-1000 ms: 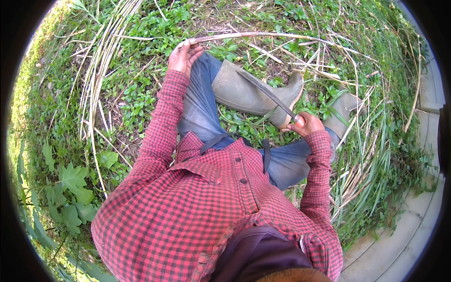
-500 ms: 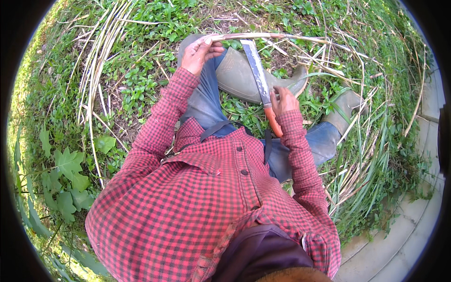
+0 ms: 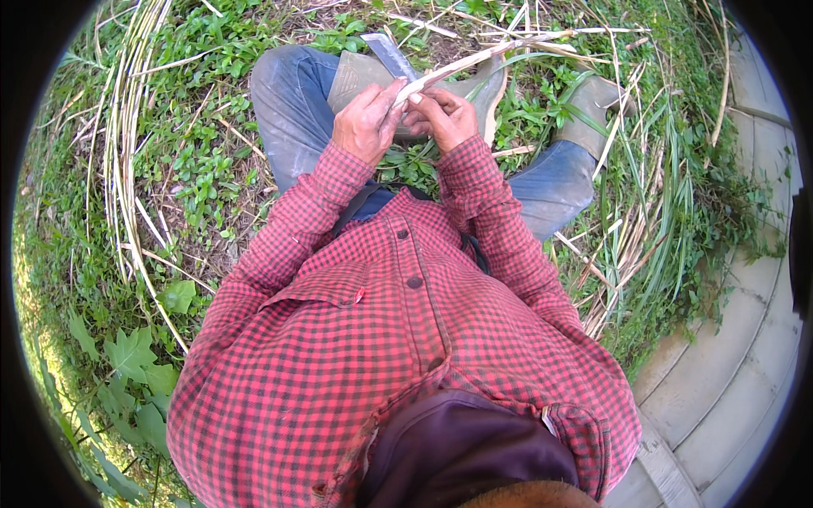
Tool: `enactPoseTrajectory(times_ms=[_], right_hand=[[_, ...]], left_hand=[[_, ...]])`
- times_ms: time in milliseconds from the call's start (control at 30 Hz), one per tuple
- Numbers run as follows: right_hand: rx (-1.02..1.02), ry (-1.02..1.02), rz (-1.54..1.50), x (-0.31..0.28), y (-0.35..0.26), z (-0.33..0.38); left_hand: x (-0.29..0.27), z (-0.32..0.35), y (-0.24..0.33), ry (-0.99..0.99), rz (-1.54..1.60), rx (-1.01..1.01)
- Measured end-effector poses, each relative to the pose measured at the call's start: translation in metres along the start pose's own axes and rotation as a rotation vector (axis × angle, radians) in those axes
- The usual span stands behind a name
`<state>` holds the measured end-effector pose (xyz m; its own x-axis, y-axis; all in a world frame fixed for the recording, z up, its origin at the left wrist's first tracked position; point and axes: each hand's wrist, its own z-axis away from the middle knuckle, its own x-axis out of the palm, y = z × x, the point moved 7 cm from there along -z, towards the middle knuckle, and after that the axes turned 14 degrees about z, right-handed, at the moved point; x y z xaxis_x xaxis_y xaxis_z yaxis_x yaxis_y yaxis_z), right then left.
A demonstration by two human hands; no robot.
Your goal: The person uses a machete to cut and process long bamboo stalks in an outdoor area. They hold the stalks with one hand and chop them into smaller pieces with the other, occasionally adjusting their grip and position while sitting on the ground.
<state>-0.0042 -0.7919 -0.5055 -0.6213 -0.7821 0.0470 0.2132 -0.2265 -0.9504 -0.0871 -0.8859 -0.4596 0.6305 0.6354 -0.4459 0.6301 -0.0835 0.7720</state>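
Note:
Both hands meet at the near end of a long pale split stalk [image 3: 483,57], which slants up and away to the right. My left hand [image 3: 366,120] pinches this end between thumb and fingers. Close beside it, my right hand [image 3: 445,118] is closed on the same stalk, thumb on top. The blade of a machete [image 3: 389,57] sticks out beyond my hands, over the boot. Its orange handle is hidden, and I cannot tell what supports it.
My bent legs in blue jeans [image 3: 292,110] and green rubber boots [image 3: 584,118] frame the work area. Bundles of dry stalks lie on the left [image 3: 123,152] and right [image 3: 639,229]. Low green weeds [image 3: 203,161] cover the ground. Pale paving [image 3: 720,339] curves along the right.
My left hand has moved right and my right hand left and up, so both now grip the stalk end. The machete's blade has shifted left, and its handle has gone out of sight.

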Motion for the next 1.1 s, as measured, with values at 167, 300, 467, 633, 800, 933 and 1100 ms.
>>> enactPoseTrajectory(times_ms=[167, 300, 467, 633, 800, 933, 1100], right_hand=[[0.038, 0.105, -0.169, -0.016, 0.025, 0.013], [0.099, 0.096, -0.177, -0.02, 0.036, 0.021], [0.155, 0.109, -0.171, -0.022, 0.033, 0.025], [0.164, 0.218, -0.102, -0.023, 0.043, 0.023], [0.163, 0.28, -0.087, -0.021, 0.042, 0.027], [0.087, 0.246, -0.162, -0.021, 0.047, 0.023], [0.146, 0.05, -0.33, -0.02, 0.049, 0.023]], left_hand=[[0.021, 0.005, 0.011, -0.107, 0.075, -0.022], [0.027, 0.01, 0.016, -0.199, 0.177, -0.125], [0.028, 0.009, 0.018, -0.249, 0.224, -0.207], [0.033, 0.013, 0.014, -0.24, 0.172, -0.251], [0.034, 0.015, 0.014, -0.24, 0.117, -0.262], [0.036, 0.011, 0.017, -0.224, 0.114, -0.276], [0.037, 0.012, -0.001, -0.188, 0.22, -0.306]])
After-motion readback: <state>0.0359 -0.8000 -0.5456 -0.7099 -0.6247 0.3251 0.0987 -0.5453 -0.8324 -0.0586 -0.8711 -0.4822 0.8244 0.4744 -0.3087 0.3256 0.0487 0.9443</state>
